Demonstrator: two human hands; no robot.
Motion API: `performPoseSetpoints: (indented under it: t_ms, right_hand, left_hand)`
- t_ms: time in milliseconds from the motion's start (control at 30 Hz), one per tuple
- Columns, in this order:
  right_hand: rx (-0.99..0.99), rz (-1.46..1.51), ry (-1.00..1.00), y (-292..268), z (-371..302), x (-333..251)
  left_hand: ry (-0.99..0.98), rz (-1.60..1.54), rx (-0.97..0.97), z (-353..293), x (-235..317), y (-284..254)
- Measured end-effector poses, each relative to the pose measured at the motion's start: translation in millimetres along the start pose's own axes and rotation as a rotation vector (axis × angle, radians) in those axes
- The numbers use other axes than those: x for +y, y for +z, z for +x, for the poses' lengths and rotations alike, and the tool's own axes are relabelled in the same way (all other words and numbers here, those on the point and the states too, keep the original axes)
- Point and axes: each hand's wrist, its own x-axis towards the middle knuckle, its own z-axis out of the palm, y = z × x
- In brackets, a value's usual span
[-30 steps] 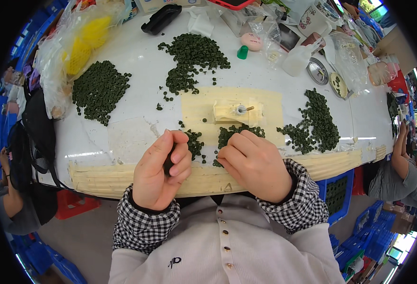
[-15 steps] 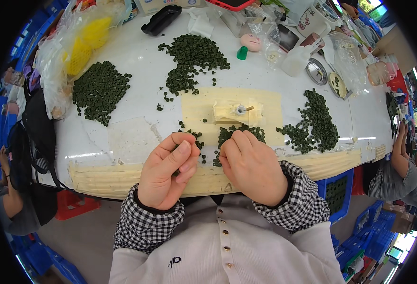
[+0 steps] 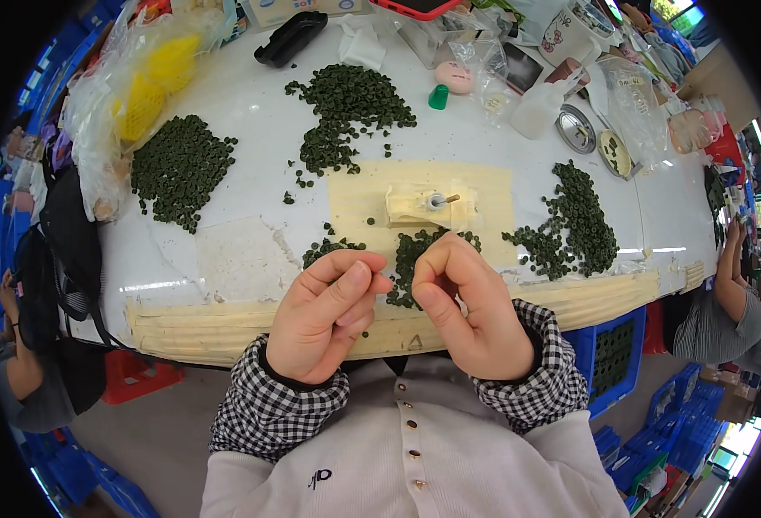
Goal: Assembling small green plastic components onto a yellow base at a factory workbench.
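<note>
My left hand is raised above the near table edge, its thumb and fingertips pinched together; whatever is between them is too small or hidden to make out. Close to it on the right, my right hand has its fingers curled and thumb pressed in, and its grip is also hidden. Just beyond the right hand lies a heap of small dark green round parts. Another small heap of green parts sits behind the left hand. Past both hands, a taped block carries a metal post with a thin brown pin.
Larger piles of green parts lie at the left, far middle and right. Plastic bags, a black tray, a mug and a round tin line the table's far side. A blue crate stands below the right edge.
My left hand has shifted right and stays pinched. The right hand has drawn back off the near heap and turned, so its thumb now shows.
</note>
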Motion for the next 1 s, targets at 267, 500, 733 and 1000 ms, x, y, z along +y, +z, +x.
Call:
performPoseSetpoints:
  t_ms: [267,500,733,1000]
  right_hand:
    - [0.016,0.296,0.117,9,-2,8]
    - [0.023,0.382,0.149,10,-2,8]
    - [0.041,0.364,0.135,13,-2,8]
    - [0.063,0.359,0.155,16,-1,11]
  left_hand:
    - [0.013,0.046,0.002,0,-5,0]
    - [0.006,0.047,0.042,-1,-4,4]
    - [0.053,0.009,-0.034,0,-10,-3]
    - [0.076,0.074,0.031,-1,-9,4]
